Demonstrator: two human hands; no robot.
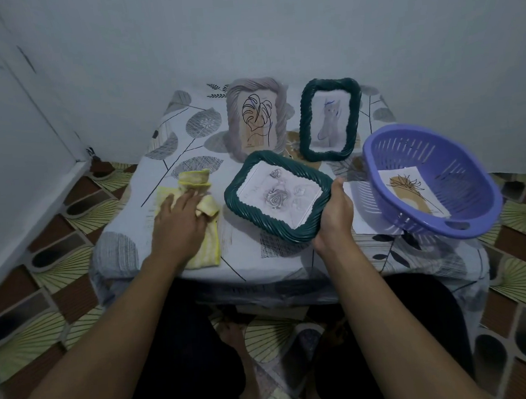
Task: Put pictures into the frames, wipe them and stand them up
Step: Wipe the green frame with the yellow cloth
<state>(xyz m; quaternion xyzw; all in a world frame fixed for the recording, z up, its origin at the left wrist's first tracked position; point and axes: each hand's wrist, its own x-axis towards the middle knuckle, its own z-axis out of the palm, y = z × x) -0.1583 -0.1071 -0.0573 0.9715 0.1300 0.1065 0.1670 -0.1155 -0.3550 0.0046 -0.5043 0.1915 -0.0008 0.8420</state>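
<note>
My right hand (335,212) grips the near right corner of a dark green rope-edged frame (247,213) holding a rose drawing, tilted above the table. My left hand (180,220) lies on a crumpled yellow cloth (197,185) to the frame's left, fingers over its folds. At the back stand two filled frames: a grey one (236,122) with a leaf drawing and a dark green one (306,126) with a cat drawing.
A purple slotted basket (460,165) sits tilted at the table's right, with a picture (412,192) inside it. A white sheet (362,213) lies under its near side. The small table (187,133) has a leaf-print cover; a wall is right behind.
</note>
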